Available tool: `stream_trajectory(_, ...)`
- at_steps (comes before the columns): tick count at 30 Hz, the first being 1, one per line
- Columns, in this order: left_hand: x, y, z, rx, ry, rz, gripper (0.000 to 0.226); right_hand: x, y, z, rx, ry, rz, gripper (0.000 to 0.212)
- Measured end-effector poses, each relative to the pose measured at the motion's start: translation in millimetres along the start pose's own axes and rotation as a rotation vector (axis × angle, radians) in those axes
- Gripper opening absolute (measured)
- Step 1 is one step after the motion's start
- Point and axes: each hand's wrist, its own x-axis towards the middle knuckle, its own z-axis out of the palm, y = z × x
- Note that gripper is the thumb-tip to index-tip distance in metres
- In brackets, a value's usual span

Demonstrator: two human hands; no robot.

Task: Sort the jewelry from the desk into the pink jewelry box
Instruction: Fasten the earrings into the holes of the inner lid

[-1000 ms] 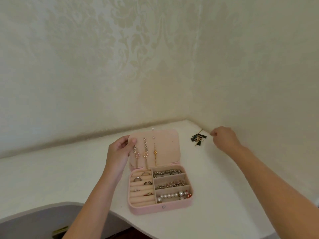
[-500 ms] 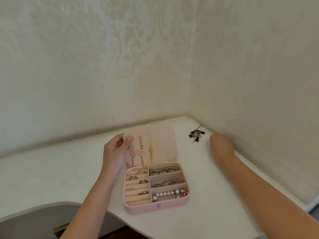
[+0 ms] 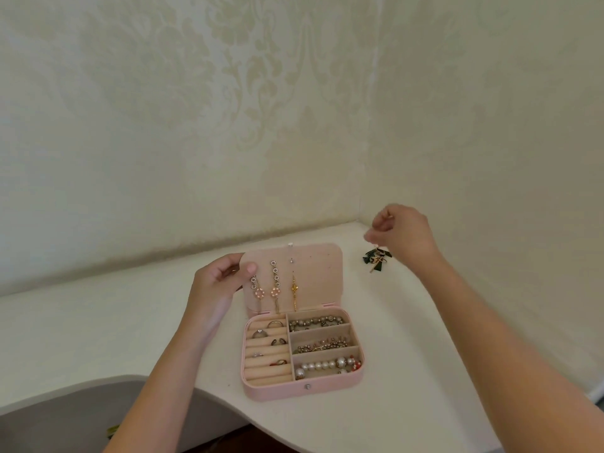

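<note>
Pink jewelry box (image 3: 277, 392): three drop earrings (image 3: 275, 291) on lid (image 3: 320, 273), five rings (image 3: 276, 324), three bracelets (image 3: 327, 366); left hand (image 3: 215, 286) grips lid; right hand (image 3: 403, 237) curled over bow earrings (image 3: 376, 258), grip unclear

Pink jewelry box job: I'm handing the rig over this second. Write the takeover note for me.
Left hand grips the left edge of the raised lid of the pink jewelry box.
Right hand hovers with curled fingers just above the dark bow earrings on the desk, near the back corner; whether it pinches anything is unclear.
Done: three drop earrings hang on the lid, rings sit in the left rolls, bracelets fill the three right compartments.
Left: the dark bow earrings go into the box.
</note>
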Motion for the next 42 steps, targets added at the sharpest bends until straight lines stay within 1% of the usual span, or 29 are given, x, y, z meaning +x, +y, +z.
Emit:
stream_trajectory(2,-3.3,2.7,-3.6,0.021,-0.020,0.021,0.011,-3.1,-33.9,-2.7,0.271,-0.138,-0.006,0.030)
stream_trajectory(3,-4.9,3.7,-5.1,0.029,-0.026,0.029,0.012,-3.6,-48.1,-0.5,0.352,-0.226,-0.016,0.033)
stream_trajectory(5,-7.4,5.6,-7.4,0.035,-0.034,0.037,0.013,-2.0,-72.8,9.7,0.392,-0.398,-0.026,0.036)
stream_trajectory(8,-10.6,7.1,-10.5,0.022,-0.046,0.037,0.015,3.1,-99.7,37.5,0.286,-0.624,-0.001,0.035)
stream_trajectory(11,-13.5,8.0,-12.9,0.003,-0.056,0.031,0.016,2.9,-117.3,68.2,0.150,-0.828,0.079,0.034)
stream_trajectory(13,-14.3,8.6,-13.6,-0.007,-0.057,0.022,0.016,1.6,-122.6,85.1,0.094,-0.931,0.145,0.035)
stream_trajectory(16,-14.6,10.1,-14.2,-0.018,-0.063,0.020,0.016,1.8,-122.5,99.9,0.020,-1.025,0.203,0.038)
stream_trajectory(20,-14.7,10.6,-14.5,-0.004,-0.075,0.035,0.015,3.6,-119.4,102.8,0.020,-1.087,0.258,0.037)
stream_trajectory(26,-14.5,8.6,-16.5,-0.014,-0.092,0.035,0.015,2.6,-116.8,105.9,-0.008,-1.147,0.256,0.043)
stream_trajectory(33,-14.7,8.3,-18.5,-0.009,-0.093,0.033,0.016,3.8,-114.7,106.1,-0.015,-1.151,0.245,0.044)
stream_trajectory(42,-11.1,9.1,-18.2,0.028,-0.084,0.048,0.018,6.3,-102.7,109.2,0.035,-1.142,0.288,0.046)
